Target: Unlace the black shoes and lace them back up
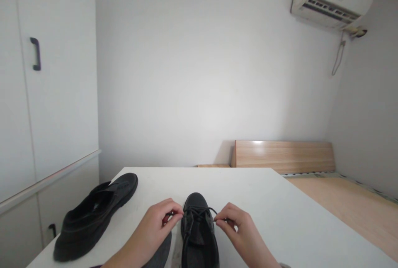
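Two parts of a black lace are pinched, one in the left hand, one in the right hand. The shoe stands between them on the white table, toe pointing away.

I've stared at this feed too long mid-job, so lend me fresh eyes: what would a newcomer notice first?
Probably the left hand and right hand at bottom centre, pinching the laces of a black shoe on the white table. Next, the second black shoe near the table's left edge, then the air conditioner high at upper right.
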Demonstrator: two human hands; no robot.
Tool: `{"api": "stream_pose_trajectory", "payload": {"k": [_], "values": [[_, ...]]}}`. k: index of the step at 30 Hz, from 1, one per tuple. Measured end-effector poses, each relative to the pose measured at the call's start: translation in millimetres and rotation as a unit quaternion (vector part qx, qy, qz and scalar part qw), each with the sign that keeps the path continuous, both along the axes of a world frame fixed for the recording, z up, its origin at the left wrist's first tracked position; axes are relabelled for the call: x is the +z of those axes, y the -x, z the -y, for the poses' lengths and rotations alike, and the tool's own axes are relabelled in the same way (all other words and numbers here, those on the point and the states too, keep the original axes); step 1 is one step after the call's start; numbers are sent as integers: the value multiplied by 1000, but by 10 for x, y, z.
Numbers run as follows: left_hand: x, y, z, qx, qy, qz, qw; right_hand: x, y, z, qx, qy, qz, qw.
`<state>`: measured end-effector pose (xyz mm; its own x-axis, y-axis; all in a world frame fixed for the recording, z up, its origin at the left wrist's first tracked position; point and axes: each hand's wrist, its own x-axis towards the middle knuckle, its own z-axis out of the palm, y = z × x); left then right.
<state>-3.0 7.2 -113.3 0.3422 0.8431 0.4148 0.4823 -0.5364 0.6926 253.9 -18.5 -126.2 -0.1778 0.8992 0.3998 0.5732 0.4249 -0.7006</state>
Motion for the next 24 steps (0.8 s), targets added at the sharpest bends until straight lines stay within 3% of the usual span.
{"api": "stream_pose_trajectory", "payload": {"k": [10, 16, 21, 24], "values": [[-217, 21, -106, -20, -78, -67, 994, -37, 72, -74, 13, -19, 72, 997], [-256, -65, -78, -23, -76, -75, 994, -93, 64, -93, -26, -97, 140, 985], [-254, -101, -48, 14, -171, -80, 982, -102, 93, -71, 16, -51, 106, 993], [-272, -92, -37, 1, -157, -94, 983, -88, 114, -42, 39, -46, 104, 993]]}}
